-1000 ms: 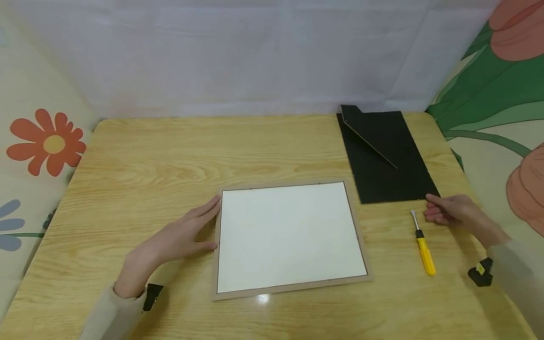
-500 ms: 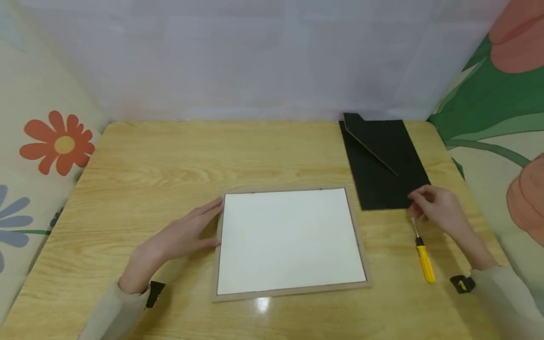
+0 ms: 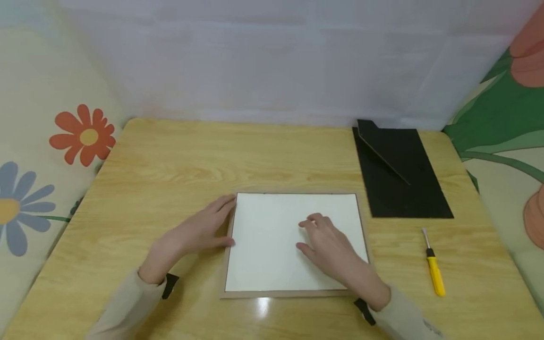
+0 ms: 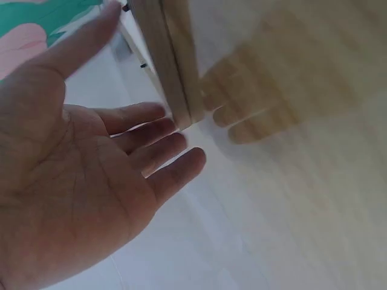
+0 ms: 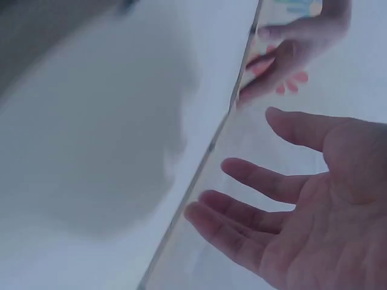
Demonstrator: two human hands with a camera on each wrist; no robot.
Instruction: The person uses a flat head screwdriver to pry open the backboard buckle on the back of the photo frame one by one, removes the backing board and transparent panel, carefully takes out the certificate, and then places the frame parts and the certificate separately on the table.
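Note:
A light wooden picture frame [image 3: 284,294] lies flat on the table with a white sheet [image 3: 263,236] filling its inside. My left hand [image 3: 193,236] touches the frame's left side with fingers and thumb spread; in the left wrist view its fingers reach the corner of the wooden edge [image 4: 160,60]. Over the right half of the white sheet is my right hand [image 3: 329,245], fingers slightly bent and holding nothing. In the right wrist view, the right hand [image 5: 290,205] hovers apart from the sheet [image 5: 91,139], its shadow falling on it.
At the back right lies a black backing board [image 3: 408,198] with its stand leg [image 3: 380,153] partly raised. A yellow-handled screwdriver [image 3: 435,274] lies in front of it, to the right of the frame. A white cloth [image 3: 255,61] hangs behind the table.
My right hand has moved left from beside the black board and the screwdriver to above the white sheet. My left hand stays at the frame's left side. The head view has shifted slightly.

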